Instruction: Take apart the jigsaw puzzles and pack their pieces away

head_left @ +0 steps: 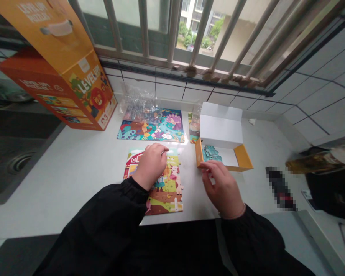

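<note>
1. Black sleeves [103, 218] reach in from the bottom of the frame, over a pale bench [74, 165] stretching across the center.
2. At upper left, an orange "LEVEL UP!" carton [64, 82] stands with its tall flap raised.
3. Lower center, a farm puzzle [166, 184] lies flat, its interlocked pieces showing a pink-and-white cow and a jagged right edge.
4. Right of center, a yellow box [244, 158] sits open, its white-lined lid tipped back.
5. Above the farm puzzle, an animal scene [168, 128] in blues and purples lies on the bench.
6. Right hand [224, 188]: fingers bent, tips at the box's near left corner; whether they grip anything cannot be told.
7. Left hand [151, 165]: curled over the farm puzzle's upper part, its grip hidden from view.
8. Clear plastic wrap [140, 103] covers the animal scene's upper edge.
9. Teal pieces [212, 152] are heaped inside the box's left end.
</note>
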`<act>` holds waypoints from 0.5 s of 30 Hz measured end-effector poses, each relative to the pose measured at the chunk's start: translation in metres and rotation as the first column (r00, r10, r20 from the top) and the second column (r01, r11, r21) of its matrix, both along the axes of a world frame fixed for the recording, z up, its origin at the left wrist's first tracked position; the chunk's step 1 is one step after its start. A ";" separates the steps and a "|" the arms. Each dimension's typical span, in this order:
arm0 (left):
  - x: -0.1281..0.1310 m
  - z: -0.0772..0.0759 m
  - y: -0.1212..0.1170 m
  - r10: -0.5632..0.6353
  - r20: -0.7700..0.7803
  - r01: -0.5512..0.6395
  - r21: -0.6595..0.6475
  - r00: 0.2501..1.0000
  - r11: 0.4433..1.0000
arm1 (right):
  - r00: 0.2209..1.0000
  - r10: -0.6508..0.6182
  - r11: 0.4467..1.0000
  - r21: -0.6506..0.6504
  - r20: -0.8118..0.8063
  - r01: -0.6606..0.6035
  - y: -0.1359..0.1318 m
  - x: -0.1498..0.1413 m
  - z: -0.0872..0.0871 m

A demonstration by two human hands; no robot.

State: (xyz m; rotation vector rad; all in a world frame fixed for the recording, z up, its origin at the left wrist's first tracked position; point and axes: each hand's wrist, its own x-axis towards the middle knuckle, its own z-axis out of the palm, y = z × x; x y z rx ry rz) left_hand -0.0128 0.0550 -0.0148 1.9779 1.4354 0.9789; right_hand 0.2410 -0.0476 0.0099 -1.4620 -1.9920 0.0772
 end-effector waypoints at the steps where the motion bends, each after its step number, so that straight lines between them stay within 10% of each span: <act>1: -0.001 -0.002 0.000 -0.004 -0.099 0.004 0.000 0.995 1.000 | 0.998 0.036 0.998 -0.045 -0.051 -0.038 0.002 -0.017 -0.002; 7: -0.003 -0.005 0.001 0.050 -0.382 -0.081 -0.066 0.923 0.994 | 0.992 -0.121 0.979 -0.171 -0.041 0.112 0.055 -0.084 -0.027; 15: -0.002 -0.004 0.001 0.048 -0.391 -0.094 -0.100 0.919 0.991 | 0.930 -0.233 0.948 -0.281 -0.285 0.151 0.080 -0.082 -0.048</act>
